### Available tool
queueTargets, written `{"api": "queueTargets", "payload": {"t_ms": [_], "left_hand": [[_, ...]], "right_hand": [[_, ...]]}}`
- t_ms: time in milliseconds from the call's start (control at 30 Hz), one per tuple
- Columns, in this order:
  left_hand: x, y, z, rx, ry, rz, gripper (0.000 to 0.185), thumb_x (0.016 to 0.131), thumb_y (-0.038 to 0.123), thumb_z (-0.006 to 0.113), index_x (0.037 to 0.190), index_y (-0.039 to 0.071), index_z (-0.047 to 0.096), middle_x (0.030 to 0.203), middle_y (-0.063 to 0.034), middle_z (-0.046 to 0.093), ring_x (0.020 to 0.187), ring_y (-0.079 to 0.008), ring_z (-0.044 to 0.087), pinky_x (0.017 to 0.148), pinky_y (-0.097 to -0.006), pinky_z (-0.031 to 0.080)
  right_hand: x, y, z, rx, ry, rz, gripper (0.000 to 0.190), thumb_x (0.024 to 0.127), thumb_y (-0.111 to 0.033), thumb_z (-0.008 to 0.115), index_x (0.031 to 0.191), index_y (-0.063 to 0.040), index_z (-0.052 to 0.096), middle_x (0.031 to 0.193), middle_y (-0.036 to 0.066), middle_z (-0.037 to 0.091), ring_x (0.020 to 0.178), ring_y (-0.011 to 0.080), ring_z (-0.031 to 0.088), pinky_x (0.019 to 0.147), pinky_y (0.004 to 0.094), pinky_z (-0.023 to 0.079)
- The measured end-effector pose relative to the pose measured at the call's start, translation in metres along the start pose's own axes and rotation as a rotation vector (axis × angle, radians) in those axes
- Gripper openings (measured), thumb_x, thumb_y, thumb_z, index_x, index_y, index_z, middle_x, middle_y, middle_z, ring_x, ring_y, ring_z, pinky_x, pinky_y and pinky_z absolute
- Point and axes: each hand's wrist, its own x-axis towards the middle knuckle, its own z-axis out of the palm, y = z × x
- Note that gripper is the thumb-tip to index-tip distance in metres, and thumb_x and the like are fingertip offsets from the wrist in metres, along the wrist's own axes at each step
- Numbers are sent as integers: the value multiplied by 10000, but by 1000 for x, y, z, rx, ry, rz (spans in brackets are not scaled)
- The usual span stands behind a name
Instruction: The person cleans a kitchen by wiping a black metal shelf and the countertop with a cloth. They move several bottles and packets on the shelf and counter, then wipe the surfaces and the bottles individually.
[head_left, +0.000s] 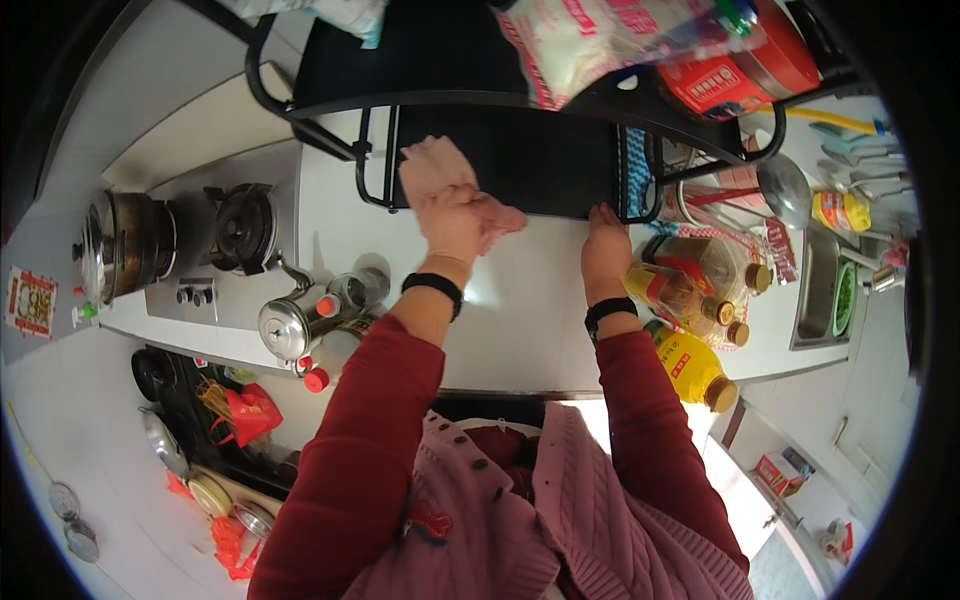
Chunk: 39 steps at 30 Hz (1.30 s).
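My left hand (454, 221) is closed on a pink cloth (437, 166), which spreads above the fingers and bunches out to their right. It is at the front left part of the lower black shelf (517, 161) of a metal rack. My right hand (606, 244) touches the front right corner of that shelf with its fingertips; the fingers are partly hidden and I cannot tell how firmly they grip. The upper black shelf (420, 60) carries a plastic bag (577, 52) and a red container (780, 60).
At left are a gas stove (244, 225), a lidded pot (120, 244), a metal kettle (289, 326) and several bottles. Oil bottles (686, 364) and jars (705, 262) stand right of my right hand. Beyond them lie a ladle (784, 187) and a sink (817, 289).
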Motion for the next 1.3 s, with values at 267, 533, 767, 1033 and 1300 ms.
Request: {"api": "queueTargets", "payload": {"t_ms": [267, 533, 767, 1033, 1300], "left_hand": [[6, 46, -24, -617, 138, -349, 206, 823, 90, 688, 1025, 59, 715, 1005, -113, 691, 945, -326, 646, 824, -390, 526], [-60, 33, -41, -285, 343, -789, 406, 878, 56, 632, 1274, 28, 551, 1168, -193, 597, 1116, -397, 544, 979, -466, 460], [-20, 17, 39, -1020, 308, -1045, 449, 941, 27, 563, 1384, 30, 492, 1334, -133, 553, 1201, -269, 562, 1070, -377, 427], [-17, 19, -5, -1373, 605, -1548, 448, 932, 98, 563, 1367, 4, 506, 1336, -136, 590, 1261, -236, 546, 1120, -366, 388], [37, 50, -40, -103, -414, -954, 526, 987, 280, 461, 1462, 66, 387, 1464, -71, 445, 1367, -198, 393, 1157, -346, 294]], "right_hand": [[1, 3, 4, -14, 14, -24, 381, 886, -3, 519, 1230, -19, 682, 1328, 189, 639, 1237, 315, 608, 1054, 411, 470], [-1, 3, 3, 14, -14, -16, 390, 889, -6, 505, 1244, -4, 666, 1360, 187, 620, 1278, 312, 580, 1096, 431, 431], [-2, 5, 7, -9, 42, -44, 381, 885, 3, 518, 1232, -16, 673, 1328, 184, 639, 1239, 327, 603, 1066, 437, 468], [-2, 3, 4, 35, 37, -15, 389, 884, 9, 519, 1241, -22, 669, 1355, 183, 623, 1258, 326, 590, 1082, 448, 453], [-3, 4, 8, 15, 36, -30, 393, 866, 9, 543, 1238, -16, 666, 1350, 188, 625, 1257, 333, 590, 1085, 448, 448]]}}
